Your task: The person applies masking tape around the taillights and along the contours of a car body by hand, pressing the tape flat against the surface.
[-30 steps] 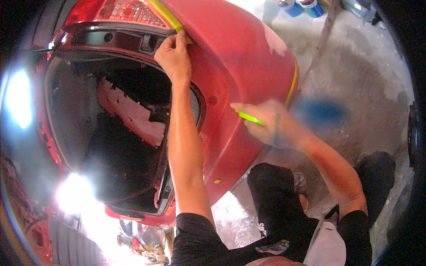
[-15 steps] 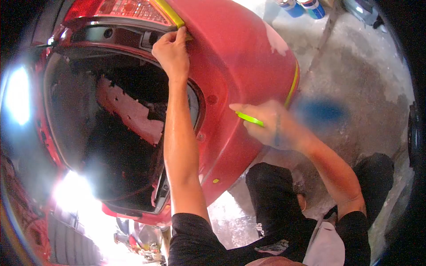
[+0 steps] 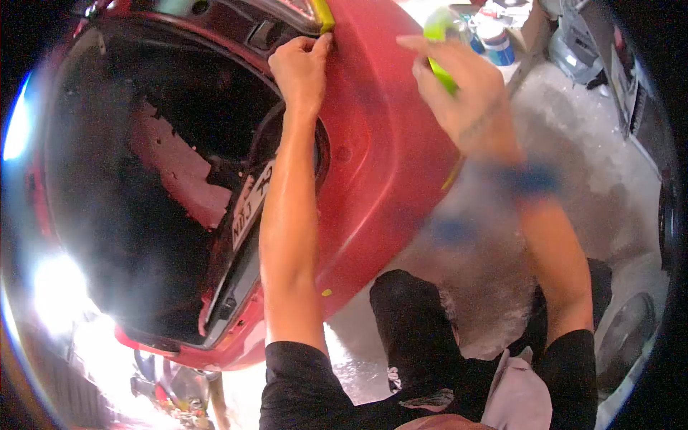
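Observation:
My left hand (image 3: 301, 68) is at the corner of the tail light (image 3: 297, 11), its thumb and index finger pinched at the lower end of a yellow-green tape strip (image 3: 323, 16). Red bodywork (image 3: 373, 129) curves away to the right of it. Raised over the outer edge of that bodywork, my right hand (image 3: 466, 93) is closed around a bright green object (image 3: 441, 61), blurred by motion; it looks like a tape roll, and its exact shape is unclear.
The dark rear window (image 3: 107, 179) and a licence plate (image 3: 251, 208) lie left of my left forearm. Blue-labelled containers (image 3: 496, 44) stand on the floor at the upper right, near grey car parts (image 3: 573, 54). My knee (image 3: 416, 322) is below the bodywork.
My right hand has risen up and to the right with the green object. The view has shifted, bringing the licence plate into sight. My left hand stays at the tape by the light.

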